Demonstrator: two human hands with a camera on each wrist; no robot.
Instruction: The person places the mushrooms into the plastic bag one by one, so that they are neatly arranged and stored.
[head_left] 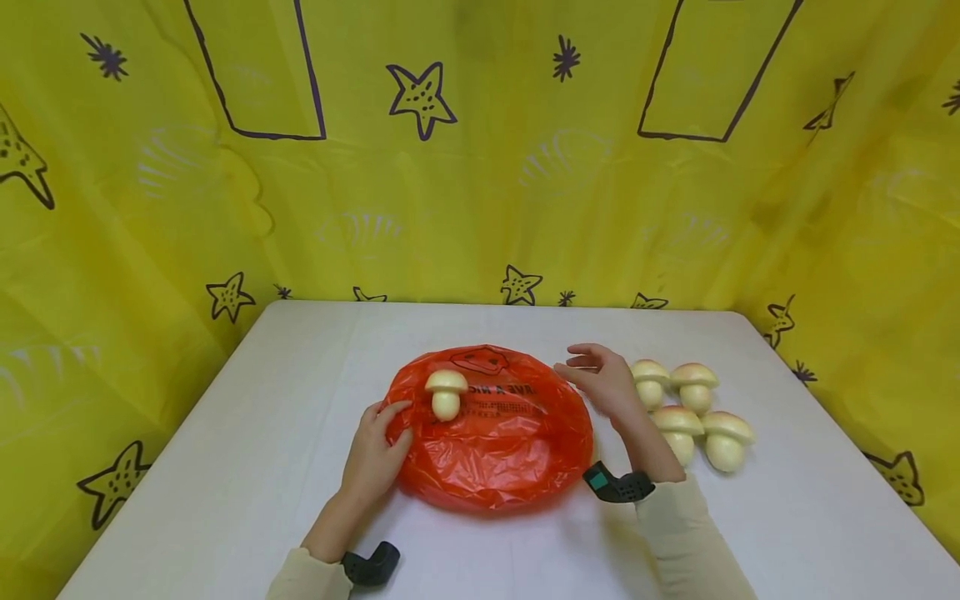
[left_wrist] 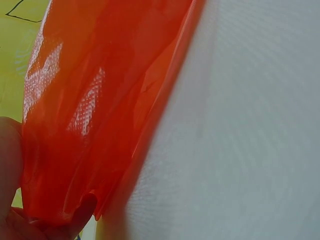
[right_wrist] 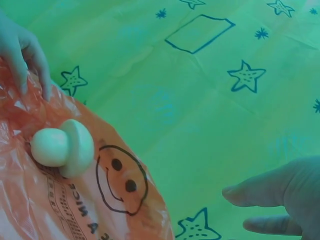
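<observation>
A red plastic bag (head_left: pixel 495 450) with printed lettering and a smiling face lies spread wide on the table. My left hand (head_left: pixel 377 446) grips its left rim, thumb and fingers about the plastic; the left wrist view shows that edge of the bag (left_wrist: pixel 100 130) up close. One toy mushroom (head_left: pixel 446 393), cream with a rounded cap, shows against the bag's inner side, near the left fingers. At the bag's upper right edge hovers my right hand (head_left: pixel 602 385), fingers extended and holding nothing. The right wrist view shows the mushroom (right_wrist: pixel 64 147) and the right hand's fingers (right_wrist: pixel 260 192) apart from the bag.
Several more toy mushrooms (head_left: pixel 693 387) are grouped on the white table (head_left: pixel 225 467), right of the bag and close to the right forearm. A yellow curtain (head_left: pixel 480 208) with star drawings hangs behind and along both sides.
</observation>
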